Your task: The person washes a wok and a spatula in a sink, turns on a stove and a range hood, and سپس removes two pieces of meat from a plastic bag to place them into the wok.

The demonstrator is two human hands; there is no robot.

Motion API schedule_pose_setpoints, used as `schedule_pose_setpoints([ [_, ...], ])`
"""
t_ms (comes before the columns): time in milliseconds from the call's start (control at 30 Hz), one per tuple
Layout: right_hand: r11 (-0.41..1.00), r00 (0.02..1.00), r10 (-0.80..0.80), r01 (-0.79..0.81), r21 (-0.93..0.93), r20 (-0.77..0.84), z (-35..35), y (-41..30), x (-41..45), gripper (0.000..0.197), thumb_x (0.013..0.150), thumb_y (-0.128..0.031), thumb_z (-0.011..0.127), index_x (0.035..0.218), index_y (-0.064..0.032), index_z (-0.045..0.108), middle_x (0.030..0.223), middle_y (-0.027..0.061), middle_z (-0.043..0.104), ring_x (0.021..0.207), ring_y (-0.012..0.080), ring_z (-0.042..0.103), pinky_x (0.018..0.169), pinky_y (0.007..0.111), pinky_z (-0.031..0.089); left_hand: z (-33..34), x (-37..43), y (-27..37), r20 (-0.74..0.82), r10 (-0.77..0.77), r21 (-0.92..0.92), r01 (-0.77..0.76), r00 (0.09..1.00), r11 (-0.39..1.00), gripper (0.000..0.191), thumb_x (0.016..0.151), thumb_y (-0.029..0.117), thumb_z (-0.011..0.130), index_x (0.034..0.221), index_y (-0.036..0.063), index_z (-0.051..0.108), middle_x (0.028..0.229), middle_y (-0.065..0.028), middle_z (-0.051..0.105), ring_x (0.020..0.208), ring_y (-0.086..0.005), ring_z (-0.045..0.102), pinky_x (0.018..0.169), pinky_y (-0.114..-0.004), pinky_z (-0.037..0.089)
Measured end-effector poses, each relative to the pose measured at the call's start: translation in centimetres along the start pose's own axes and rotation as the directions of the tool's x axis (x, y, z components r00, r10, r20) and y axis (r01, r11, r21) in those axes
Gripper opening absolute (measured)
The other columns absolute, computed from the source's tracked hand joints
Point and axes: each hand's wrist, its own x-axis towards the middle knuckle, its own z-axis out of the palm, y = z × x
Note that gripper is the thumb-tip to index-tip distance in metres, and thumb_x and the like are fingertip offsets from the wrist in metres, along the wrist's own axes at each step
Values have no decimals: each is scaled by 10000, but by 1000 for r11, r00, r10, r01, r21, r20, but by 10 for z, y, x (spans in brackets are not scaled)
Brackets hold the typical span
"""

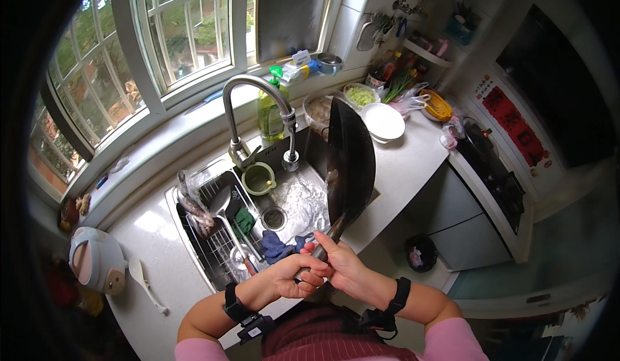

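Note:
Both my hands grip the handle of a dark wok, which is tilted on its side over the right part of the sink. My left hand is closed round the end of the handle. Just above it, my right hand holds the handle nearer the pan. Under the curved metal faucet, the sink basin looks wet, with a green pot-like container in it. A blue cloth lies at the near rim. The wire rack at the left holds a metal spatula and a green cloth.
A dish soap bottle stands behind the sink. White bowls and a bowl of shredded greens are on the right counter, before the stove. At left are a rice cooker and a white rice spoon.

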Motion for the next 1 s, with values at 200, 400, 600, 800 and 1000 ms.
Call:
schedule_pose_setpoints([
  [200,1000,1000,6,-6,16,-16,-5,-2,-9,330,798,-279,604,944,-10,479,871,112,552,798,193,555,659,323,513,8,6,-5,-51,-14,26,15,999,1000,191,835,191,497,680,96,440,474,45,367,411,-48,352,391,-173,269],
  [400,1000,1000,19,-19,-1,3,-4,0,-20,354,783,-344,611,885,-16,526,806,91,576,682,153,559,621,276,498,21,0,-16,-124,14,6,-14,992,1000,162,817,118,504,688,94,409,519,35,366,411,-39,369,365,-170,261],
  [600,998,987,40,-34,-43,158,-10,0,-38,344,823,-349,557,880,-10,547,786,66,568,684,126,536,620,255,470,39,-2,-33,-170,69,147,-44,983,988,161,809,108,522,703,84,403,534,37,372,401,-25,354,343,-161,248],
  [800,995,966,-6,32,-95,258,-34,-17,-56,359,829,-373,539,869,-17,558,755,62,562,665,125,528,616,254,457,72,21,-54,-224,206,307,-132,953,943,176,802,78,508,695,79,368,534,35,333,386,-21,335,313,-145,245],
  [1000,978,935,-70,134,-163,347,-70,-51,-59,344,814,-382,555,817,-39,574,740,44,573,665,117,526,636,249,441,80,63,-59,-212,260,210,-216,942,954,103,779,73,526,737,73,432,549,34,379,388,-34,342,331,-183,266],
])
